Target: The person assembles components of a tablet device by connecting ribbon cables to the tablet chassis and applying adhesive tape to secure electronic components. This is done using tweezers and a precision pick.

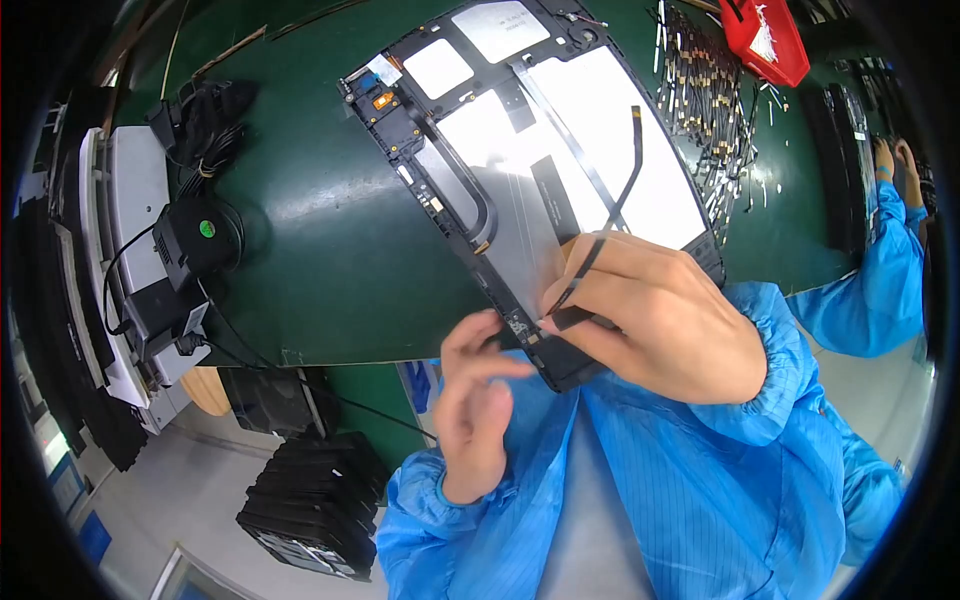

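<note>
An opened tablet body (pixel 500 130), with a black frame and silver panels inside, leans at a slant over the near edge of the green table. My right hand (pixel 665 320) lies over its lower part, pinching a thin black ribbon cable (pixel 638 145) near the lower end. The cable's other end, gold-tipped, rises over the silver panel. My left hand (pixel 475 405) is beside the tablet's lower left edge, slightly blurred, fingers apart and holding nothing. Small connectors (pixel 520 328) sit along that edge, close to both hands. What lies beneath my right palm is hidden.
A heap of ribbon cables (pixel 710 110) spreads right of the tablet, below a red bin (pixel 770 45). Black power adapters with cords (pixel 195 245) and a white fixture (pixel 140 210) stand left. Stacked dark panels (pixel 310 500) sit lower left. A co-worker's blue sleeve (pixel 865 290) shows at right.
</note>
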Demonstrator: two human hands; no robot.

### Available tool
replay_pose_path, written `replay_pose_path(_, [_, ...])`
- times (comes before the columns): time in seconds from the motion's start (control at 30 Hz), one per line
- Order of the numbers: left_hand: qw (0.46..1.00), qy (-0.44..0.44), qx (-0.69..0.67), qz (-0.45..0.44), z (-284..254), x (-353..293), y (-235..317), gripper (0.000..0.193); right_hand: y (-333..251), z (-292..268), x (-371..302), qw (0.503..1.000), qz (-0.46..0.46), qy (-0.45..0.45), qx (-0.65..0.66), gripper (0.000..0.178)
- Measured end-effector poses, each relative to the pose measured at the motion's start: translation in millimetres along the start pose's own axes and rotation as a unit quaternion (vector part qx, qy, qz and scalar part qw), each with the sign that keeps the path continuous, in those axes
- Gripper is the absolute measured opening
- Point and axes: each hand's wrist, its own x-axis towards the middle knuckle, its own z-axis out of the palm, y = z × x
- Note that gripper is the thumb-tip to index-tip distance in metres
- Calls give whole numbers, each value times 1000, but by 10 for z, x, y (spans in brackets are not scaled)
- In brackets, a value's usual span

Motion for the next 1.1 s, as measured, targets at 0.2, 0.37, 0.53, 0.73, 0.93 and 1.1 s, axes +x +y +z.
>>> replay_pose_path(0.2, [985, 83, 125, 88, 52, 236, -115, 23, -4, 14, 4, 1000, 10, 4, -1, 9])
replay_pose_path(0.37, [990, 65, 109, 65, 29, 331, -92, 27, -6, -1, 3, 1000, -8, 1, -13, 8])
replay_pose_path(0.53, [990, 81, 61, 103, 13, 296, -180, 19, -15, 22, 16, 1000, -22, -10, -18, 10])
replay_pose_path(0.73, [989, 64, 58, 124, 10, 220, -204, 16, -35, -6, 45, 998, -12, -37, -40, 10])
replay_pose_path(0.93, [985, 67, 105, 119, 26, 236, -182, 16, -31, 18, 48, 998, -13, -34, -44, 9])
replay_pose_path(1.1, [986, 65, 104, 112, 18, 255, -168, 16, -44, 55, 37, 999, -15, -13, -44, 11])
